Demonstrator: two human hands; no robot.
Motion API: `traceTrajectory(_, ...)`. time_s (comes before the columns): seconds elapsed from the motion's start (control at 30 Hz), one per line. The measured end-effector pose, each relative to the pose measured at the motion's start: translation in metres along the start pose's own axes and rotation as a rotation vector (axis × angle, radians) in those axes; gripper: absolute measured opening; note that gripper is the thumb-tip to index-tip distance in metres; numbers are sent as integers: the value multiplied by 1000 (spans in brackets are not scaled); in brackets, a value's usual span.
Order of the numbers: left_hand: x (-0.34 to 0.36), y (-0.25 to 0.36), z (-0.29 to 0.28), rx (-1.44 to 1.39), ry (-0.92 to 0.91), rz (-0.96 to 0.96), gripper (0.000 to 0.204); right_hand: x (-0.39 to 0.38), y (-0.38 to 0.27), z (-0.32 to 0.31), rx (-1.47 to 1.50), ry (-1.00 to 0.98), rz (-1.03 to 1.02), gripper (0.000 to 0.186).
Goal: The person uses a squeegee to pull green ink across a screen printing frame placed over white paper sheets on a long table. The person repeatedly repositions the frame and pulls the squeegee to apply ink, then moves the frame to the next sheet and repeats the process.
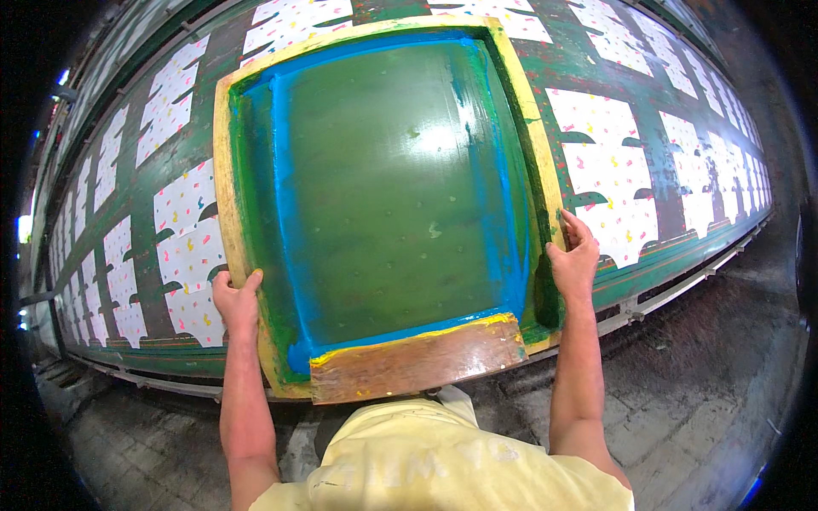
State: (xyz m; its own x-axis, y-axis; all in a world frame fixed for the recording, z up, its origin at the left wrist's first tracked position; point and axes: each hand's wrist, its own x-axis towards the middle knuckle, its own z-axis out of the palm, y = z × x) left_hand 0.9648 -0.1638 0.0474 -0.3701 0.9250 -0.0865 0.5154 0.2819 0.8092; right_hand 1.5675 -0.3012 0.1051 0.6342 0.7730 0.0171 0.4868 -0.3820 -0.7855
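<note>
Left grip (237, 296) and right grip (576, 258) clasp a screen-printing frame (223, 170); between them, at its near end, lies a wooden squeegee (417, 364).

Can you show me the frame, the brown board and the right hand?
Frame (224, 162): head view, on the left side of its wooden rim.
Brown board (417, 362): head view, on the middle of its flat face.
Right hand (576, 260): head view, on the middle of the hand.
</note>
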Motion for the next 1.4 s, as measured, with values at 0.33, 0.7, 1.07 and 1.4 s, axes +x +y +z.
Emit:
traceTrajectory(0.33,-7,11,12,68,6,30,28,5,8,-11,-27,-22,-30,71)
traceTrajectory(0.7,-12,22,13,115,-54,-39,29,-1,-4,-18,-42,-71,45,71)
traceTrajectory(1.07,-8,12,3,15,-199,9,47,-146,-71,3,-65,-711,-835,35)
traceTrajectory(1.4,-10,5,10,-160,-182,-9,50,-200,-87,19,-392,-623,-959,46)
